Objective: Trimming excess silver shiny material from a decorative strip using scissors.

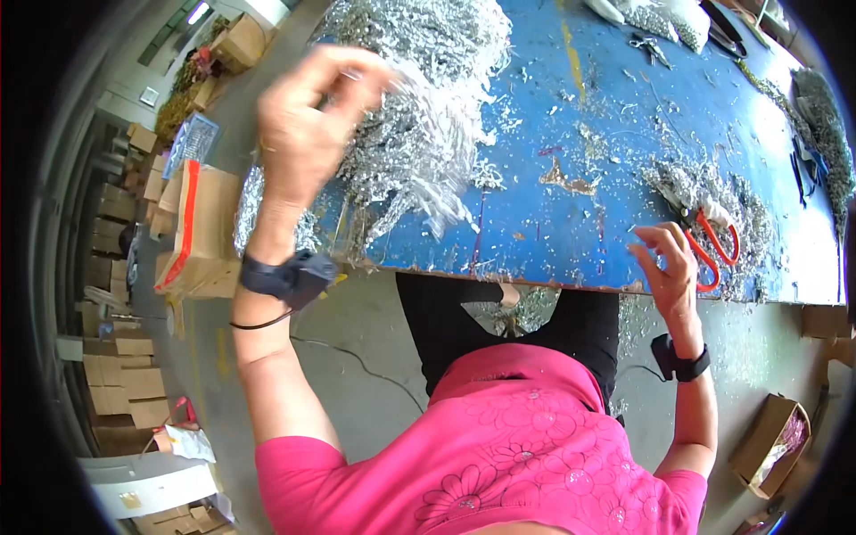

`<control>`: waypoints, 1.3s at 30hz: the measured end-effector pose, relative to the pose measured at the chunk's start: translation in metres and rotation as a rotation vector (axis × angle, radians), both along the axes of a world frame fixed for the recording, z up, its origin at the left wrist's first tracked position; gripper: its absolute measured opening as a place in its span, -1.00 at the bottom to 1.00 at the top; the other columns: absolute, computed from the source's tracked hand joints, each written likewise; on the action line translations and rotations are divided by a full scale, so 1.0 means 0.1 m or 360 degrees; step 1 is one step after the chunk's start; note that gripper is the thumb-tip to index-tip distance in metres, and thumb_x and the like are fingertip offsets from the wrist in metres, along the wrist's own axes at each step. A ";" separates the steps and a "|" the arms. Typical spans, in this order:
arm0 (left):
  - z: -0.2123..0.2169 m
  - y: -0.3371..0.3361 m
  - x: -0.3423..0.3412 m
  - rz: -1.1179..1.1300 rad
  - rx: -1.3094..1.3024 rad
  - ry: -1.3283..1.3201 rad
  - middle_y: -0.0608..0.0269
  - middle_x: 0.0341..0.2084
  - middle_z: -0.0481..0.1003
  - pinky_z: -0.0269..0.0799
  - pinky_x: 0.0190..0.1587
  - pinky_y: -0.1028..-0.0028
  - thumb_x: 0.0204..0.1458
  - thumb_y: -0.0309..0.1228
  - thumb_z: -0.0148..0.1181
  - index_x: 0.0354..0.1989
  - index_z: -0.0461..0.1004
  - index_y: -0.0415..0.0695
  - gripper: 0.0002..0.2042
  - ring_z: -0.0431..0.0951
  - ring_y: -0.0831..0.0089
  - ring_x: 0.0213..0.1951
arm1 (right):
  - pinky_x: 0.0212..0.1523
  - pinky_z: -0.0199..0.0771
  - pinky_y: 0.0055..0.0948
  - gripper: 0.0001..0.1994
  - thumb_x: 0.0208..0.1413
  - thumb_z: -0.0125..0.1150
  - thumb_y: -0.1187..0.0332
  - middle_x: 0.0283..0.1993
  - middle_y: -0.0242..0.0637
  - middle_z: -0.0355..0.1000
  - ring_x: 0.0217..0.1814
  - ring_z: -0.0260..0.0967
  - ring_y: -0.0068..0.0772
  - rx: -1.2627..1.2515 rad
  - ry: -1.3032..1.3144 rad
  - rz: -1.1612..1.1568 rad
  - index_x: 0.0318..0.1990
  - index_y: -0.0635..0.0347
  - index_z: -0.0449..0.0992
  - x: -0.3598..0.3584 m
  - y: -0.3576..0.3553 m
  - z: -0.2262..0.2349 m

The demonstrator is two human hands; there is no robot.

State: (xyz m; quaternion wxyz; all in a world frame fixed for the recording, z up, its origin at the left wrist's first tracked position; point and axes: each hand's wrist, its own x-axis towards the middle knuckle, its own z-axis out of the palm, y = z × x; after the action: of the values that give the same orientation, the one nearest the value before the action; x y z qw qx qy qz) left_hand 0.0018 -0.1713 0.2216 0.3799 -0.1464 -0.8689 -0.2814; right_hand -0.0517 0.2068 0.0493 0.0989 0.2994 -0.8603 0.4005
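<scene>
Silver shredded-foil tinsel heap (428, 116): upper centre, long axis up-down in frame, right of left hand (308, 120) (nearer; grip curled, blurred, can't tell if holding). Right hand (667, 263) part-open, nothing visible in it, beside red-handled scissors (711, 236).

silver tinsel (428, 134) | shiny thin strands | loose tangled heap | left part of blue table (526, 98)
</scene>
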 end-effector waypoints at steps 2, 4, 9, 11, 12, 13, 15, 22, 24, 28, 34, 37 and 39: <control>-0.09 0.19 -0.03 0.0131 -0.0304 -0.0072 0.36 -0.51 0.55 0.45 -0.37 0.63 0.09 -0.39 0.27 -0.29 0.54 -0.16 -0.89 0.53 0.63 -0.43 | -0.13 0.49 -0.39 -0.65 -0.05 0.40 0.36 -0.24 -0.20 0.44 -0.18 0.46 -0.27 -0.0115 -0.0242 0.0240 -0.10 0.25 0.50 0.02 -0.30 0.24; -0.13 0.33 -0.08 -0.0210 0.0358 -0.0225 0.38 -0.52 0.54 0.41 -0.41 0.63 0.06 -0.42 0.30 -0.31 0.53 -0.18 -0.88 0.52 0.66 -0.44 | 0.06 0.41 -0.29 -0.33 -0.09 0.46 0.16 -0.03 -0.11 0.37 0.02 0.39 -0.18 -0.0366 -0.0247 0.0522 0.15 0.26 0.33 -0.02 -0.73 0.33; -0.05 0.42 -0.17 -0.0287 0.0130 -0.0210 0.37 -0.50 0.55 0.43 -0.38 0.65 0.07 -0.46 0.28 -0.32 0.52 -0.18 -0.92 0.52 0.68 -0.46 | -0.07 0.45 -0.26 -0.31 0.01 0.36 0.08 -0.08 0.05 0.41 -0.08 0.45 -0.16 -0.0671 0.0104 0.0606 0.22 0.24 0.23 -0.21 -1.68 0.48; 0.04 0.34 -0.12 -0.0352 0.0265 -0.0101 0.35 -0.47 0.57 0.47 -0.34 0.65 0.08 -0.45 0.27 -0.30 0.54 -0.18 -0.91 0.56 0.65 -0.43 | -0.30 0.46 -0.25 -0.56 0.09 0.29 0.15 -0.40 0.00 0.47 -0.33 0.51 -0.19 -0.0211 -0.0636 0.0759 -0.01 0.28 0.41 -0.35 -1.61 0.54; 0.08 0.26 -0.11 -0.0359 0.0311 -0.0069 0.34 -0.46 0.57 0.48 -0.33 0.65 0.08 -0.44 0.26 -0.28 0.54 -0.19 -0.90 0.57 0.63 -0.42 | -0.42 0.43 -0.23 -0.70 0.11 0.24 0.20 -0.59 -0.10 0.44 -0.50 0.50 -0.18 -0.0168 -0.0644 0.0741 -0.20 0.30 0.48 -0.42 -1.55 0.43; 0.10 0.16 -0.08 -0.0347 0.0360 -0.0036 0.32 -0.45 0.58 0.49 -0.32 0.65 0.09 -0.44 0.26 -0.27 0.54 -0.20 -0.89 0.58 0.61 -0.41 | -0.42 0.42 -0.23 -0.71 0.13 0.22 0.20 -0.53 -0.10 0.47 -0.47 0.51 -0.16 -0.0095 -0.0636 0.0814 -0.18 0.28 0.48 -0.45 -1.44 0.43; 0.08 0.00 -0.04 -0.0222 0.0392 0.0036 0.30 -0.43 0.58 0.48 -0.33 0.66 0.09 -0.46 0.25 -0.25 0.54 -0.22 -0.89 0.58 0.60 -0.40 | -0.43 0.44 -0.27 -0.72 0.14 0.20 0.21 -0.52 -0.12 0.47 -0.49 0.51 -0.27 0.0117 -0.0404 0.0739 -0.15 0.25 0.50 -0.48 -1.22 0.29; -0.20 -0.55 -0.02 -0.0078 0.0823 0.0046 0.34 -0.30 0.57 0.39 -0.13 0.68 0.11 -0.46 0.25 -0.18 0.54 -0.24 -0.85 0.52 0.67 -0.25 | -0.30 0.53 -0.33 -0.76 0.04 0.30 0.31 -0.27 -0.20 0.48 -0.31 0.51 -0.24 0.0203 0.0059 0.0408 -0.15 0.16 0.51 -0.33 -0.97 0.03; -0.20 -0.52 0.00 -0.0019 0.0694 0.0063 0.35 -0.28 0.58 0.37 -0.11 0.71 0.11 -0.47 0.25 -0.16 0.55 -0.24 -0.84 0.51 0.70 -0.23 | -0.25 0.54 -0.30 -0.76 0.06 0.29 0.34 -0.18 -0.19 0.45 -0.26 0.49 -0.19 0.0137 0.0099 0.0703 -0.13 0.17 0.51 -0.09 -1.20 0.02; -0.03 -0.38 -0.08 -0.0016 0.0504 0.0089 0.37 -0.30 0.57 0.34 -0.12 0.73 0.11 -0.48 0.25 -0.14 0.54 -0.23 -0.83 0.50 0.70 -0.25 | -0.23 0.53 -0.19 -0.68 -0.02 0.32 0.26 -0.05 -0.15 0.35 -0.25 0.47 -0.05 0.0362 -0.0106 0.1272 -0.10 0.08 0.49 -0.01 -1.67 -0.26; 0.17 0.00 -0.05 -0.0083 0.0775 -0.0100 0.43 -0.45 0.48 0.37 -0.32 0.71 0.13 -0.52 0.19 -0.18 0.47 -0.23 -0.87 0.45 0.71 -0.42 | -0.05 0.50 -0.18 -0.36 -0.01 0.34 0.04 0.16 0.08 0.23 -0.01 0.42 0.05 0.0353 0.0127 0.0569 0.16 0.21 0.32 -0.53 -1.75 -0.01; 0.13 0.00 -0.11 -0.0315 0.0565 -0.0013 0.37 -0.31 0.56 0.36 -0.14 0.70 0.11 -0.48 0.23 -0.13 0.53 -0.23 -0.82 0.49 0.70 -0.28 | 0.09 0.41 -0.15 -0.18 -0.06 0.38 -0.04 0.19 0.08 0.25 0.11 0.36 0.07 -0.0091 0.0119 0.0494 0.25 0.28 0.21 -0.54 -1.55 0.35; 0.04 0.10 -0.11 -0.0455 0.0653 -0.0198 0.37 -0.31 0.55 0.38 -0.16 0.67 0.12 -0.48 0.22 -0.12 0.52 -0.23 -0.82 0.49 0.68 -0.30 | 0.16 0.35 -0.14 -0.10 -0.09 0.40 -0.08 0.19 0.10 0.27 0.17 0.32 0.08 -0.0482 0.0134 0.0594 0.29 0.30 0.15 -0.39 -1.48 0.54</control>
State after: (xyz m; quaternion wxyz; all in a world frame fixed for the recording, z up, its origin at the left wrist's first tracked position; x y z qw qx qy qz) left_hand -0.0092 -0.1610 0.2255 0.3039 -0.1700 -0.7859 -0.5110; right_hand -0.0904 0.0592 0.1031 0.1027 0.4514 -0.7155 0.5233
